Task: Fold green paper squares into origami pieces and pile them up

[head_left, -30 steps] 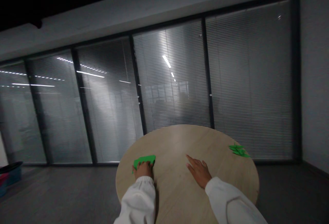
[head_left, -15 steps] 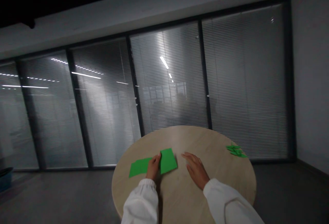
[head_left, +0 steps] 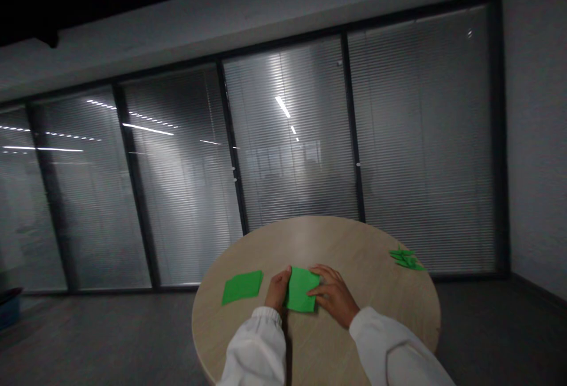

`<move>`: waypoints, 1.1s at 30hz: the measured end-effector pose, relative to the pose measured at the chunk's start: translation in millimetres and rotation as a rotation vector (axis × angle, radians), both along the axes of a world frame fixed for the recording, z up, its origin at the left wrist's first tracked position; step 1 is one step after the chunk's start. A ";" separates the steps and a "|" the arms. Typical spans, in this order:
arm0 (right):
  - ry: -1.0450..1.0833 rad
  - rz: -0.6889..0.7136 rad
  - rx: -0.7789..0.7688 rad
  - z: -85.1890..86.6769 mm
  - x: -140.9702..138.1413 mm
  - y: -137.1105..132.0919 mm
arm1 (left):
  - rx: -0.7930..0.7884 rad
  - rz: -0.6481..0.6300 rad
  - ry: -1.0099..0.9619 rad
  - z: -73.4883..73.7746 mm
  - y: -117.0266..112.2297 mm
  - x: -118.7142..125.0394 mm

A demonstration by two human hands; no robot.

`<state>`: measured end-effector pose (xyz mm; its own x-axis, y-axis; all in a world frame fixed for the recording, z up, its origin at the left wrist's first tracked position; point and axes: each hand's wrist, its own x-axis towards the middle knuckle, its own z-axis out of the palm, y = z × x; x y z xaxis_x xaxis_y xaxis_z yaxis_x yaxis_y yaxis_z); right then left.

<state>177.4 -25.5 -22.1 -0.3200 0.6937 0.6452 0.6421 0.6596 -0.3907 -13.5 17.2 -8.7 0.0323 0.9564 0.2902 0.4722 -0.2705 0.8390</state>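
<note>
A square sheet of green paper (head_left: 302,290) is between my two hands, just above or on the round table. My left hand (head_left: 278,289) grips its left edge, thumb on top. At the paper's right edge is my right hand (head_left: 335,295), its thumb and fingers closed on the border. To the left, more green paper (head_left: 241,287) lies flat on the table; whether it is one sheet or a stack is hard to tell. A small heap of narrow folded green paper pieces (head_left: 406,259) rests near the table's right edge.
The round wooden table (head_left: 319,235) has its far edge close to a glass partition with blinds (head_left: 292,132) and dark frames. A white wall (head_left: 534,138) stands at the right. On the floor at far left is a blue bin (head_left: 10,308).
My left hand has moved right with the green sheet, away from the flat paper, and the sheet has turned. My right hand, formerly apart from it, now holds its right edge.
</note>
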 end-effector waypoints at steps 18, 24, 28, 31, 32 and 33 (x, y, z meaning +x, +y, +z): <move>0.152 -0.203 -0.107 -12.7 -0.5 16.4 | -0.100 -0.360 -0.226 2.2 -13.3 15.2; 0.159 -0.202 -0.111 -20.3 1.6 23.8 | -0.238 -0.509 -0.277 -2.2 -14.4 15.6; 0.173 -0.196 -0.118 -21.3 1.5 24.4 | -0.258 -0.508 -0.279 -4.0 -13.8 13.7; 0.181 -0.186 -0.108 -20.6 1.0 23.7 | -0.241 -0.470 -0.258 -3.8 -14.3 13.6; 0.182 -0.184 -0.108 -20.2 0.9 23.3 | -0.236 -0.460 -0.253 -3.5 -14.7 13.9; 0.187 -0.185 -0.110 -19.7 0.7 22.7 | -0.232 -0.452 -0.251 -3.0 -15.2 14.3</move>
